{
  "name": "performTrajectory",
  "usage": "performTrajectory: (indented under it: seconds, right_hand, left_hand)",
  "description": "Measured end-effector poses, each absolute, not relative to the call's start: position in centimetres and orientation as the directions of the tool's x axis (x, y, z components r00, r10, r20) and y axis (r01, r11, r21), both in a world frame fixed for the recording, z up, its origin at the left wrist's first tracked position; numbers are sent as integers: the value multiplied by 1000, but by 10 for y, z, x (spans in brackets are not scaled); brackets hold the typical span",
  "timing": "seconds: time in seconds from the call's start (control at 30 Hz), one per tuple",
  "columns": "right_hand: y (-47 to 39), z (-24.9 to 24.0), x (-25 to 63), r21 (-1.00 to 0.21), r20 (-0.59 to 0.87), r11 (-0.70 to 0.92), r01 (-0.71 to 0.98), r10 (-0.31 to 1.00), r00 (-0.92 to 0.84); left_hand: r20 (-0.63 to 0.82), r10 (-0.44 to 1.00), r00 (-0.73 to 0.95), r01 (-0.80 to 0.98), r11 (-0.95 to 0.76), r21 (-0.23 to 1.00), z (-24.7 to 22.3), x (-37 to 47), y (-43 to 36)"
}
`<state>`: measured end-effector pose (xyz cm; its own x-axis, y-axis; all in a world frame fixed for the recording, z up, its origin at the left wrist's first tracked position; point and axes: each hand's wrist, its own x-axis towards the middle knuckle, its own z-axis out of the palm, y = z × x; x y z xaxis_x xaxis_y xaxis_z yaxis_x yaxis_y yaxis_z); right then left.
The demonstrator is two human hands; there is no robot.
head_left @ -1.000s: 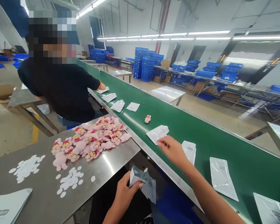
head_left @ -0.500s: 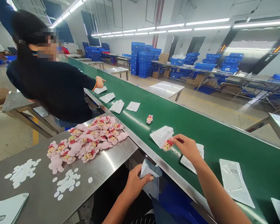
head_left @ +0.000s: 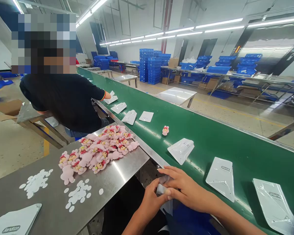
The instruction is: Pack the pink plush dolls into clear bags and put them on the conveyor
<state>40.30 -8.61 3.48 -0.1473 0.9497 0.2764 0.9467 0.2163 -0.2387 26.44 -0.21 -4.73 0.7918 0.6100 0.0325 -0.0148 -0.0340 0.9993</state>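
My left hand [head_left: 150,200] grips a small white pouch [head_left: 161,189] in front of me, below the edge of the conveyor. Over the pouch's mouth, my right hand [head_left: 186,186] bends its fingers and thumb round the top. Both hands cover much of the pouch, and the small doll that my right hand held earlier is out of sight. To the left, a heap of pink plush dolls with red hair [head_left: 95,148] lies on the metal table [head_left: 112,192]. Beyond my hands, a single doll [head_left: 165,130] sits on the green belt.
More white pouches [head_left: 220,178] lie spaced along the green conveyor belt [head_left: 201,130]. White round discs [head_left: 79,194] lie in two groups on the table, beside a stack of pouches [head_left: 17,220]. A co-worker [head_left: 61,101] sits at the left, reaching over the belt.
My right hand has moved left from above the belt to the pouch, and the doll it held has gone from view. The co-worker's arm is lower, and the view has shifted somewhat.
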Motion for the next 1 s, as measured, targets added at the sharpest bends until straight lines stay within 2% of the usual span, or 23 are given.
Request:
performTrajectory:
  seconds: [0.07,0.13,0.2,0.27,0.37,0.43,0.5,0.6,0.67,0.73,0.83,1.0]
  right_hand:
    - [-88,40,407,-144,271,252,957,940,-207]
    - [-87,49,414,-135,285,283,950,929,-237]
    - [-80,57,426,-246,252,279,928,943,-216]
    - [-67,62,443,-378,223,167,911,971,-85]
    - [-40,58,478,-415,246,-21,910,960,135]
    - [-20,51,509,-361,230,-115,926,951,208]
    - [-5,47,543,-264,87,-284,922,945,316]
    - [13,47,588,-64,-121,-523,850,849,514]
    - [30,49,603,-1,-94,-585,811,808,582]
    - [59,47,601,29,18,-595,804,804,594]
    - [122,35,579,48,122,-513,857,855,505]
    - [199,-2,546,16,31,-370,929,929,369]
  left_hand:
    - [66,603,795,-14,-91,996,-38,266,-2]
    - [105,566,818,-37,-129,991,-24,267,2]
    - [119,543,831,-91,-78,993,-7,266,8]
    - [104,608,787,-168,48,985,7,260,19]
    - [54,753,655,-266,163,950,17,248,38]
    - [12,778,628,-253,190,949,15,239,48]
    - [-26,771,636,-202,199,959,9,231,54]
    - [-35,809,587,-150,151,977,-7,225,57]
    - [-30,854,519,-144,122,982,-18,226,57]
    - [-30,881,473,-145,111,983,-29,228,60]
    - [-8,874,486,-114,73,991,-39,234,66]
    - [16,855,518,-33,2,999,-45,237,76]
